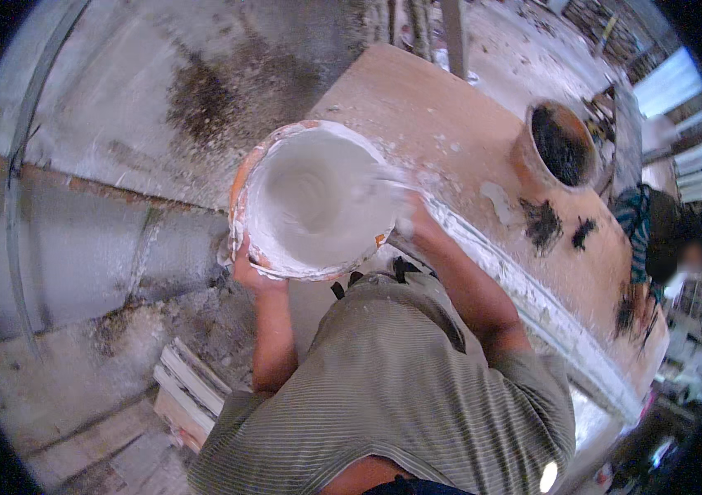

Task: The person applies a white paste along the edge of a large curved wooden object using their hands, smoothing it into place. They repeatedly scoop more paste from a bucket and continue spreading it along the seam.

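Observation:
An orange bucket (243, 177), its rim caked in white, is tilted toward me in front of my body. Inside lies a smooth whitish-grey slurry (305, 194) with a swirl on its surface. My left hand (257, 271) grips the bucket low on its left side, fingers curled around the wall. At the opposite rim is my right hand (413, 213), smeared by motion and whitish toward the fingers. Whether it holds anything is hidden by the blur.
A brownish tabletop (417, 99) with white crumbs and black stains extends to the right, edged by a white-crusted strip (524, 301). On it stands a clay-coloured pot (524, 157), dark inside. White-edged slabs (190, 379) lie at lower left. Another person (673, 239) is at far right.

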The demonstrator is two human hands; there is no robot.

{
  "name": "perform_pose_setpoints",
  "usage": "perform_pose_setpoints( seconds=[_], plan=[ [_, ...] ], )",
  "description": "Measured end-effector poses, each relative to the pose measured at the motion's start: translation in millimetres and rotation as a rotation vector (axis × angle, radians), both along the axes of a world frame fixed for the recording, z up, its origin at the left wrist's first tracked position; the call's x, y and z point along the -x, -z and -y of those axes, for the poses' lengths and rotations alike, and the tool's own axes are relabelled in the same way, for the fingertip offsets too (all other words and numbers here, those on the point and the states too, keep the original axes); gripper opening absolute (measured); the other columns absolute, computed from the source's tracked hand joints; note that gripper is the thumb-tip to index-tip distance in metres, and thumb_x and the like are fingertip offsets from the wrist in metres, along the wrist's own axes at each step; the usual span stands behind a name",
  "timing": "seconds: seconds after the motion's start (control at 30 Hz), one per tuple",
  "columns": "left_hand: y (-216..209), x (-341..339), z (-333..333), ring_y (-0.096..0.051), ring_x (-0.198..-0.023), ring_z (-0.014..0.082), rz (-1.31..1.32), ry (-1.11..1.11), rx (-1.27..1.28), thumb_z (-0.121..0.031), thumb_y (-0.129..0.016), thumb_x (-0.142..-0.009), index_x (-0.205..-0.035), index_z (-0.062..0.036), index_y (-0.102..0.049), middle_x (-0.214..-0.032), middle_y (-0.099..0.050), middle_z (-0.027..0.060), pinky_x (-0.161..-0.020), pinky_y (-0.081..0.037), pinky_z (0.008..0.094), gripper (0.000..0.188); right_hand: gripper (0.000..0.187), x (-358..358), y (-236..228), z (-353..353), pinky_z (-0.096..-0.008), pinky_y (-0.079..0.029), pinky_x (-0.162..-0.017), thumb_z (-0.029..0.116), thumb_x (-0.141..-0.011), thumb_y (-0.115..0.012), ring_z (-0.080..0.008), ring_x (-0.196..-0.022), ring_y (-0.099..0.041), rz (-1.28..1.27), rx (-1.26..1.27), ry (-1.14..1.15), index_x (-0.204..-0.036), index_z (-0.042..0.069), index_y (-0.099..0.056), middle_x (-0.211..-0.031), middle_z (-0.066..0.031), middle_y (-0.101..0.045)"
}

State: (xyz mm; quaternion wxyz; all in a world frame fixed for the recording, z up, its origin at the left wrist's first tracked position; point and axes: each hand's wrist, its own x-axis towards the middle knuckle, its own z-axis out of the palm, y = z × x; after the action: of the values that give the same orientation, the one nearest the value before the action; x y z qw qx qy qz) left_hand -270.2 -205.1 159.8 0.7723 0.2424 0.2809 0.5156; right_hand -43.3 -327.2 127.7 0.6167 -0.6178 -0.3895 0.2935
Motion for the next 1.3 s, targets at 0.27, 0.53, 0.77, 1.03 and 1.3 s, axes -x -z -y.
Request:
perform_pose_setpoints(
  seconds=[0.27, 0.53, 0.77, 1.03, 1.3],
  plan=[
    [61, 0, 17, -0.051, -0.119, 0.0292, -0.367, -0.051, -0.446, -0.003, -0.056, -0.083, -0.113, 0.0033, -0.05, -0.128, -0.05, 0.0173, -0.104, -0.039, 0.0475, 0.032, 0.028, 63, -28, -47, -0.0445, -0.049, -0.081, 0.012, -0.08, -0.051, -0.0425, -0.102, -0.06, 0.465, 0.385, -0.781, -0.095, -0.007, -0.063, -0.107, -0.0296, -0.061],
    [53, -8, 39, -0.053, -0.109, 0.0272, -0.306, 0.057, -0.66, 0.008, -0.06, -0.078, -0.118, -0.0064, -0.042, -0.115, -0.053, 0.0132, -0.096, -0.044, 0.0504, 0.046, 0.021, 47, 33, -48, -0.0459, -0.052, -0.074, 0.014, -0.073, -0.058, -0.0396, -0.081, -0.064, 0.846, 0.129, -0.195, -0.086, -0.002, -0.063, -0.086, -0.0209, -0.063],
    [82, 17, 10, -0.053, -0.101, 0.0231, -0.71, -0.011, -1.092, 0.012, -0.068, -0.073, -0.112, -0.0054, -0.039, -0.113, -0.046, 0.0099, -0.086, -0.049, 0.0412, 0.052, 0.02, 31, 42, -10, -0.0367, -0.055, -0.07, 0.021, -0.072, -0.062, -0.0277, -0.086, -0.065, 1.287, -0.014, -0.334, -0.083, 0.005, -0.066, -0.088, -0.0118, -0.065],
    [112, 7, 16, -0.05, -0.104, 0.0222, -0.921, -0.001, -1.172, 0.011, -0.078, -0.065, -0.121, -0.0055, -0.029, -0.114, -0.041, 0.0085, -0.089, -0.049, 0.04, 0.077, 0.029, 52, 17, -19, -0.0488, -0.051, -0.076, 0.02, -0.077, -0.056, -0.0381, -0.091, -0.062, 0.853, 0.481, -0.31, -0.093, -0.003, -0.065, -0.092, -0.0254, -0.064],
    [33, -113, 20, -0.053, -0.11, 0.0316, -0.609, 0.088, -0.972, 0.002, -0.067, -0.075, -0.116, -0.0053, -0.041, -0.119, -0.048, 0.0139, -0.096, -0.046, 0.0504, 0.05, 0.028, -16, 3, 17, -0.0344, -0.05, -0.084, 0.018, -0.085, -0.063, -0.0223, -0.093, -0.065, -0.507, -0.132, 0.11, -0.103, -0.003, -0.065, -0.103, -0.0101, -0.068]
  ],
)
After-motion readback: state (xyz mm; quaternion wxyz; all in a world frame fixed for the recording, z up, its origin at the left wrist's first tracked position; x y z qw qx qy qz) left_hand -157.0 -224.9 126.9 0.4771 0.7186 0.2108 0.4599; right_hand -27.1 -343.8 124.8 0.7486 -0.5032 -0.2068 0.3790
